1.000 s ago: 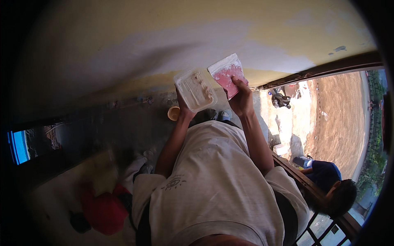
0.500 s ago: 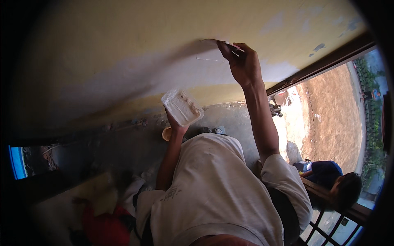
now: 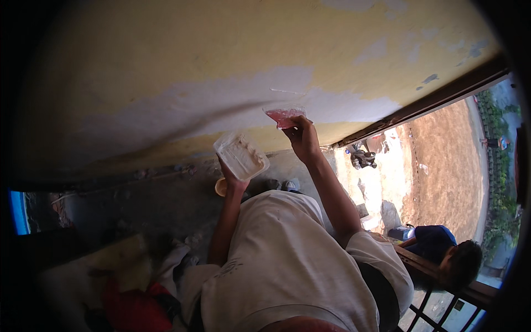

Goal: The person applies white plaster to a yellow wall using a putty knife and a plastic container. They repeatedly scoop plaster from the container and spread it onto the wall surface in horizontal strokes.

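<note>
My left hand point(image 3: 234, 178) holds a clear plastic tub point(image 3: 255, 168) from below, its open top tilted up. White putty point(image 3: 240, 150) coats the inside of the tub. Pinched in the fingers of my right hand point(image 3: 306, 143) is a red putty spreader point(image 3: 283, 115) smeared with white. The spreader is near the wall point(image 3: 210, 61), up and to the right of the tub; whether it touches the wall I cannot tell. A pale patch point(image 3: 221, 99) runs across the yellow paint, with a thin white ridge point(image 3: 285, 91) just above the spreader.
A round orange-tan container point(image 3: 221, 187) stands on the grey floor point(image 3: 177, 213) beyond my left forearm. To the right, a doorway frame point(image 3: 426, 99) opens onto sunlit ground. Another person point(image 3: 434, 243) is low at the right, and red cloth point(image 3: 138, 310) shows at lower left.
My right hand has come down and left from high on the wall, turning the spreader so its red face shows. The tub in my left hand has shifted slightly lower in view.
</note>
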